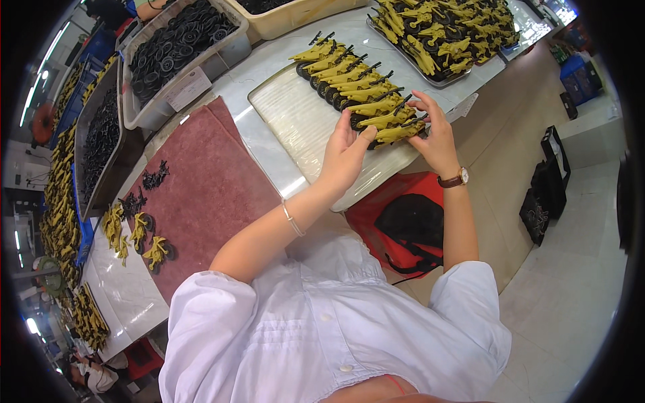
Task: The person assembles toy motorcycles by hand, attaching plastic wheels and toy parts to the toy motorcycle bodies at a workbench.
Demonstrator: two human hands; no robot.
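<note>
A row of yellow toy motorcycles [356, 86] with black wheels and black bars stands packed side by side on a pale ribbed tray [289, 111]. At the row's near end, my left hand [346, 154] presses thumb and fingers against the wheel side of the closest toy motorcycle [395, 136]. From the other side, my right hand [435, 138] curls its fingers around the same end of the row, by the black bars. The closest toys sit between both hands; some fingertips are hidden behind them.
A full tray of yellow toys [447, 43] lies at the far right. Bins of black wheels [176, 50] stand at the far left. On a maroon cloth [215, 181] lie small black parts [156, 176] and loose yellow toys [156, 252]. A black bag [410, 225] rests on something red below the table edge.
</note>
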